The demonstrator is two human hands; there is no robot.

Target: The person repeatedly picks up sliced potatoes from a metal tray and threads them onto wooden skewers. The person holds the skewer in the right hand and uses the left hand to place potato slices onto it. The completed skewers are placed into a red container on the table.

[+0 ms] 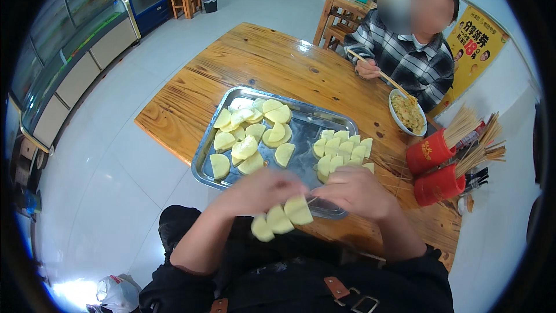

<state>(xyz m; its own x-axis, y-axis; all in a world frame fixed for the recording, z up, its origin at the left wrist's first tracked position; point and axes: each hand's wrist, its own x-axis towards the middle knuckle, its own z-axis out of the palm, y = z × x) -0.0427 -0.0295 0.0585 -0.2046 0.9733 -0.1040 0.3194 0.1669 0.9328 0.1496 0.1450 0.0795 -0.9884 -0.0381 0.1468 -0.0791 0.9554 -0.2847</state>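
Observation:
My right hand (358, 191) pinches a thin wooden skewer (312, 200) over the near edge of a metal tray (304, 132). Several pale slices, apparently potato (280, 219), are threaded on that skewer and hang over my lap. Blurred by motion, my left hand (269, 189) is just above these slices, its fingertips close to my right fingers; its exact grip is unclear. Loose half-round slices (244, 148) lie heaped in the tray's left part. On its right side, rows of skewered slices (343, 148) rest with their sticks (393, 169) poking past the rim.
Two red holders (430, 152) (438, 184) full of bamboo skewers (462, 126) stand on the wooden table (260, 58) at right. Across it, a person in a plaid shirt (399, 63) holds chopsticks (382, 74) over a bowl of food (407, 113). A white wall is close on the right.

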